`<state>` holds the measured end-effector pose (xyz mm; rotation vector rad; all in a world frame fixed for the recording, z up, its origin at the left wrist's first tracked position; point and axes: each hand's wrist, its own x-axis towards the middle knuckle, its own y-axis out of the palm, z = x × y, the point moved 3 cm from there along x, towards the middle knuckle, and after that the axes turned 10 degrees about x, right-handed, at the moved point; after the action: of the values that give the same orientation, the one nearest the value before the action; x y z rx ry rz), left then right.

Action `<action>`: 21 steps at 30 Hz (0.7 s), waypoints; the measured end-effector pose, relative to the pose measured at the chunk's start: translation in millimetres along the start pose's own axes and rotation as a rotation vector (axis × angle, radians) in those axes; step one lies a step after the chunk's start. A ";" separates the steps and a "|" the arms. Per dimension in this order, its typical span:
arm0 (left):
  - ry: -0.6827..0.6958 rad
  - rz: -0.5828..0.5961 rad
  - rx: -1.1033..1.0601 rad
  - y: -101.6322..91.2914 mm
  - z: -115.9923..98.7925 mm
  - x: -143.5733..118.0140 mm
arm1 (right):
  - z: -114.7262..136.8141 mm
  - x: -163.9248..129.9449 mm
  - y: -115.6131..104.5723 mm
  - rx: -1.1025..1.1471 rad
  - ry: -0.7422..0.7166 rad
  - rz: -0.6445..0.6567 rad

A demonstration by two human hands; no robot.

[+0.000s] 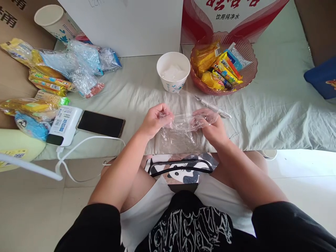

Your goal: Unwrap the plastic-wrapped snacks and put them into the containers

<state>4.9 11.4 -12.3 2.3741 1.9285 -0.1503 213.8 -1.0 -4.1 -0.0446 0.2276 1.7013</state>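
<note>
A clear plastic bag (181, 136) is stretched between my two hands, low over the front of the cloth-covered surface. My left hand (155, 120) pinches one side of it, thumb against fingers. On the other side my right hand (211, 126) is closed on the film, which covers its fingertips. Just beyond my right hand lies a slim pen-like tool (212, 106), light-coloured with a dark, pointed tip. A paper cup (173, 82) with crumpled clear or white material in it stands past my hands. Beside it sits a pink ribbed bowl (253, 75) of yellow and blue snack packets.
At left lie several snack packets (52, 85), a black phone (101, 124) and a white device (68, 122) with a cable (86, 140). A tall paper cup (49, 21), a white box (126, 28) and a red-and-white carton (223, 21) stand behind. A blue item (321, 78) is at right.
</note>
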 end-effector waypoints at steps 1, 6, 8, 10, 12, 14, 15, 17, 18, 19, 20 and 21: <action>0.011 -0.017 -0.021 -0.8 -1.9 0.0 | 1.3 -0.5 -0.3 0.015 -0.019 -0.008; 0.010 -0.030 -0.231 -4.4 -8.4 0.7 | 4.0 -3.9 -0.1 0.065 -0.053 0.002; -0.070 0.090 -0.223 -4.1 -6.7 -0.5 | 4.6 -4.2 0.6 0.060 -0.074 0.031; -0.147 0.236 -0.148 -3.4 -3.7 -3.6 | 5.6 -3.6 0.9 0.058 -0.102 0.048; -0.147 0.295 -0.102 -4.6 -2.9 -6.6 | 6.3 -2.4 0.1 0.077 -0.119 0.045; -0.090 0.271 -0.118 -7.0 -5.2 -7.7 | 5.3 -0.8 -2.1 0.104 -0.114 0.021; -0.065 0.246 -0.137 -8.4 -6.6 -7.5 | 3.9 0.0 -3.6 0.109 -0.097 0.003; -0.045 0.216 -0.169 -10.1 -8.5 -6.0 | -0.3 1.7 -6.8 0.118 -0.046 -0.031; -0.037 0.207 -0.170 -10.6 -8.8 -4.9 | -2.5 2.4 -8.1 0.136 -0.025 -0.043; -0.019 0.185 -0.153 -11.3 -8.9 -3.7 | -4.3 2.9 -8.7 0.165 -0.013 -0.049; 0.007 0.152 -0.115 -12.2 -8.8 -2.6 | -5.5 3.2 -8.7 0.197 -0.009 -0.045; 0.040 0.113 -0.063 -13.1 -8.5 -1.7 | -6.2 3.2 -8.0 0.220 -0.010 -0.031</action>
<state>-8.0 13.5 -3.6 2.4544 1.7818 -0.0353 220.6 1.9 -11.7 0.1234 0.4035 1.6366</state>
